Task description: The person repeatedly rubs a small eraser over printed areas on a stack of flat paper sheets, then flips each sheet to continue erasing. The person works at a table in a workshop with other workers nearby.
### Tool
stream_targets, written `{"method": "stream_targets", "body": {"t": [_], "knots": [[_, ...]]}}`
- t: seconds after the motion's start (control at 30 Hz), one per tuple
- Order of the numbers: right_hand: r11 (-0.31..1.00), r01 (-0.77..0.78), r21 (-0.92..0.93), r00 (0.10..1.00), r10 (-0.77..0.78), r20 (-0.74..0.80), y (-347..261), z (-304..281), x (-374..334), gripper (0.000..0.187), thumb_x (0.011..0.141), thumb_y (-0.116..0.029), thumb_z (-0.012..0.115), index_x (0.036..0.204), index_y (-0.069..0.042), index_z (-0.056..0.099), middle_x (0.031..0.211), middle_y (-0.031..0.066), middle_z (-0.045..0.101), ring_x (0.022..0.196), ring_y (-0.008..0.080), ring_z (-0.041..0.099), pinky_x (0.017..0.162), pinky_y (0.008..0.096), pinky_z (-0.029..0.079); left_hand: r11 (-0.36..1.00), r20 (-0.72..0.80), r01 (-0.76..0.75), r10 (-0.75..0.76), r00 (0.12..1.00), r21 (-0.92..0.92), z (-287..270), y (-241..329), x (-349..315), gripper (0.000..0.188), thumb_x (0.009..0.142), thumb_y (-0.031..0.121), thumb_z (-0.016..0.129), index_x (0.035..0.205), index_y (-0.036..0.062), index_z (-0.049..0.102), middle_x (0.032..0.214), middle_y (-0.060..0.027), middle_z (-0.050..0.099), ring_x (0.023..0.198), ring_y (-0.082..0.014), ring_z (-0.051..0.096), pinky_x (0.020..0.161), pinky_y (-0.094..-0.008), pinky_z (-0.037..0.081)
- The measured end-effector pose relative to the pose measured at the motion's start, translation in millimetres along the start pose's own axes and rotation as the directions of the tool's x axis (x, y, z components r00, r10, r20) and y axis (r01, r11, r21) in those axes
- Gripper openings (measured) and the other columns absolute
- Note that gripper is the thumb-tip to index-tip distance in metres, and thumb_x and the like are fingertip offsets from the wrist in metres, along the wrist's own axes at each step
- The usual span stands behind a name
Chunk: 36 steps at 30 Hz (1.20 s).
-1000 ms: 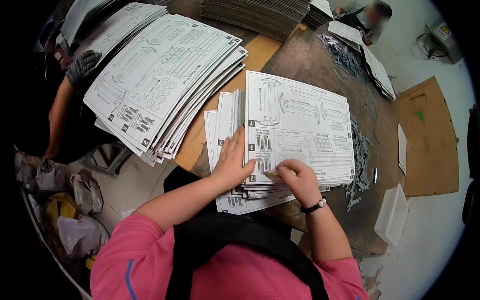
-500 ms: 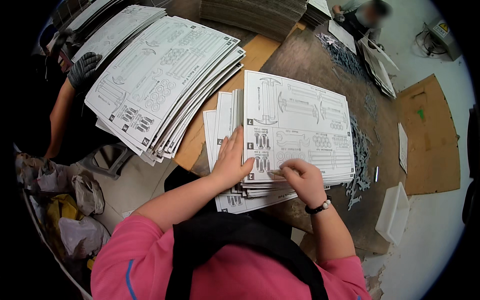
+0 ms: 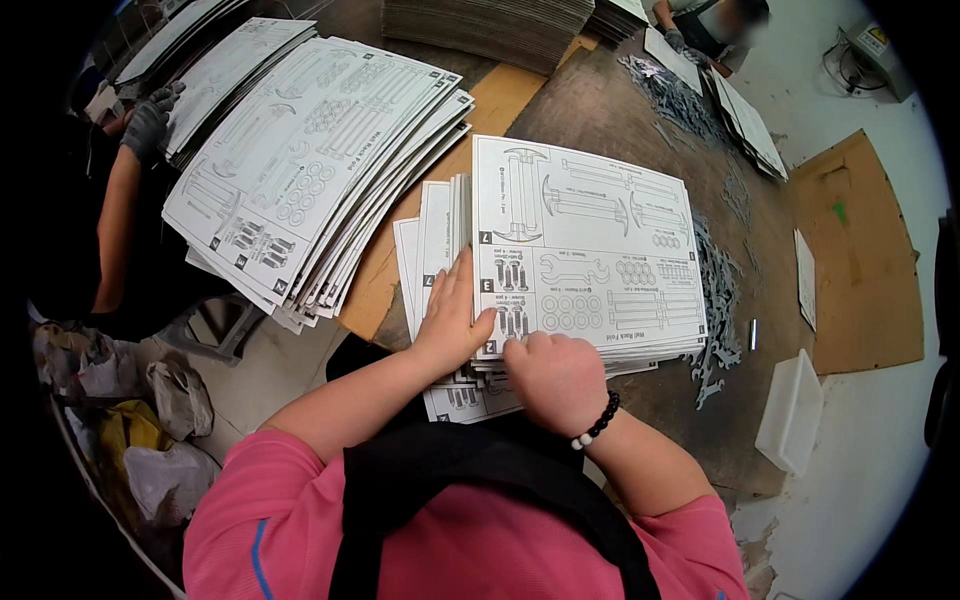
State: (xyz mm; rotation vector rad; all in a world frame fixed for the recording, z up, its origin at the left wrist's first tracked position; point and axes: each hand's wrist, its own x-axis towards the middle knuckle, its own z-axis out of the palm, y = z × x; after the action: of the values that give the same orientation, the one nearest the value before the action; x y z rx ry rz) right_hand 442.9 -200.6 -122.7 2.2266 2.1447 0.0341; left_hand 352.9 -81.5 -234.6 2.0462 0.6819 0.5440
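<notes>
A stack of white printed cards [image 3: 590,235] with line drawings of wrenches, washers and bolts lies in front of me, its sheets slightly uneven at the near edge. My left hand [image 3: 450,315] lies along the stack's left edge, fingers stretched out and thumb on the top card. Over the near left corner, my right hand [image 3: 558,375] is curled closed with its knuckles up, fingertips down at the bolt drawings. Whatever it holds is hidden beneath it. More cards [image 3: 408,255] stick out under and to the left of the stack.
Left stands a taller fanned pile of similar cards [image 3: 310,165]; a co-worker's gloved hand [image 3: 148,130] is beyond it. Loose grey wrenches [image 3: 715,345] lie right of my stack. A white plastic tray [image 3: 788,415] sits at the table's right edge. Another person works at the far right.
My right hand has moved left and turned knuckles up, covering the small pale thing seen earlier at its fingertips. My left hand stays at the stack's edge. The co-worker's gloved hand has shifted.
</notes>
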Motion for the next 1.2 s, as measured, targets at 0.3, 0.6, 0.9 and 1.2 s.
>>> {"method": "stream_targets", "body": {"t": [0.3, 0.6, 0.9, 1.2], "knots": [[0.609, -0.122, 0.784, 0.95, 0.3, -0.085, 18.3, 27.5, -64.9, 0.011, 0.074, -0.014, 0.06, 0.083, -0.009, 0.063, 0.075, 0.009, 0.061, 0.064, 0.0262, 0.058, 0.059, 0.0336, 0.046, 0.912, 0.029, -0.376, 0.376, 0.926, 0.161, -21.1, 37.9, -14.7, 0.06, 0.071, 0.018, 0.065, 0.123, 0.001, 0.041, 0.116, -0.0163, 0.048, 0.11, -0.0329, 0.044, 0.099, -0.0415, 0.029], [0.418, -0.075, 0.905, 0.997, 0.045, 0.061, 2.8, 56.6, -93.2, 0.016, 0.076, -0.017, 0.059, 0.089, -0.008, 0.063, 0.079, 0.0094, 0.062, 0.072, 0.0263, 0.061, 0.064, 0.0325, 0.048, 0.562, 0.323, -0.597, 0.515, 0.794, 0.572, -3.3, 75.6, -20.8, 0.037, 0.076, 0.011, 0.047, 0.112, 0.0049, 0.052, 0.084, -0.0075, 0.052, 0.095, -0.022, 0.051, 0.1, -0.0473, 0.027], [0.284, -0.046, 0.958, 0.997, 0.067, 0.028, 9.3, 69.0, -107.2, 0.018, 0.079, -0.018, 0.058, 0.092, -0.007, 0.063, 0.082, 0.0096, 0.063, 0.074, 0.0225, 0.061, 0.067, 0.0294, 0.048, 0.58, 0.311, -0.581, 0.502, 0.807, 0.571, -65.1, 120.4, -0.7, 0.042, 0.069, 0.005, 0.054, 0.11, 0.0083, 0.053, 0.081, -0.0092, 0.051, 0.081, -0.0266, 0.052, 0.09, -0.046, 0.038], [0.256, -0.044, 0.966, 0.997, 0.07, 0.026, 10.9, 69.3, -105.5, 0.019, 0.079, -0.019, 0.059, 0.092, -0.006, 0.063, 0.084, 0.0093, 0.064, 0.078, 0.0225, 0.062, 0.07, 0.0287, 0.047, 0.512, -0.263, -0.079, 0.562, 0.784, 0.855, -135.6, 88.5, 1.9, 0.043, 0.072, -0.009, 0.046, 0.114, -0.0016, 0.05, 0.116, -0.0158, 0.052, 0.104, -0.0313, 0.051, 0.088, -0.0374, 0.041]]}}
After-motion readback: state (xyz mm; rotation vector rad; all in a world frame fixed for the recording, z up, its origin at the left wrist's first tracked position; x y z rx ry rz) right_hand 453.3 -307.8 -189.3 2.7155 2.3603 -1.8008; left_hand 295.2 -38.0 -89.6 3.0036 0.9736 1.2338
